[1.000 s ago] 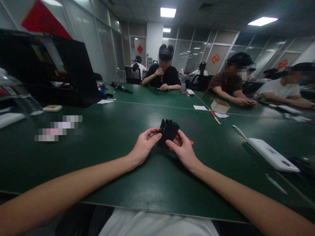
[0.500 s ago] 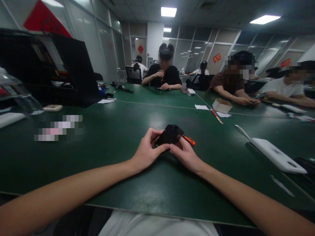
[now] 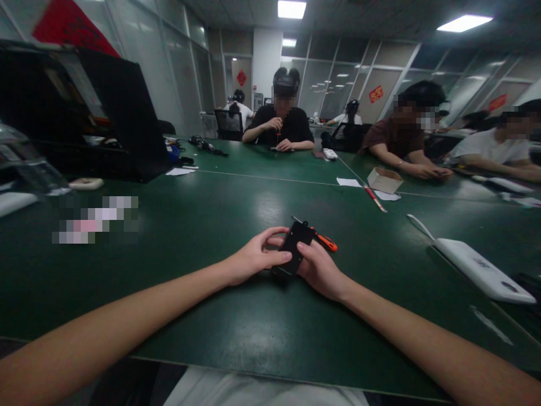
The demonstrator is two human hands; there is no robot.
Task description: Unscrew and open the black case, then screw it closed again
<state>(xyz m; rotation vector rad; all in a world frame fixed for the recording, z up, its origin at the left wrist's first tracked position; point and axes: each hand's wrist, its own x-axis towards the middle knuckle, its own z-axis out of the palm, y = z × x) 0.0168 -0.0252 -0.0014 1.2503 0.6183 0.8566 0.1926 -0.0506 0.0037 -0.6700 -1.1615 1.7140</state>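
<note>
A large green table [image 3: 177, 237] fills the room's middle. Glass partition walls [image 3: 338, 79] run from ten to two o'clock, bearing red paper decorations [image 3: 376, 93]. Ceiling light panels [image 3: 291, 8] glow at twelve and one o'clock. A black office chair [image 3: 228, 124] stands at eleven o'clock behind the table.

- A dark green table [image 3: 203, 237] fills the view, with pale seam lines crossing its top.
- An orange-handled screwdriver [image 3: 325, 242] lies near the middle.
- A white slab-shaped device [image 3: 477, 269] lies at the right.
- A small cardboard box [image 3: 384, 180] sits farther back, with a red pen [image 3: 374, 198] and a paper slip [image 3: 349, 182] near it.
- A black open case [image 3: 97, 124] stands at the left.
</note>
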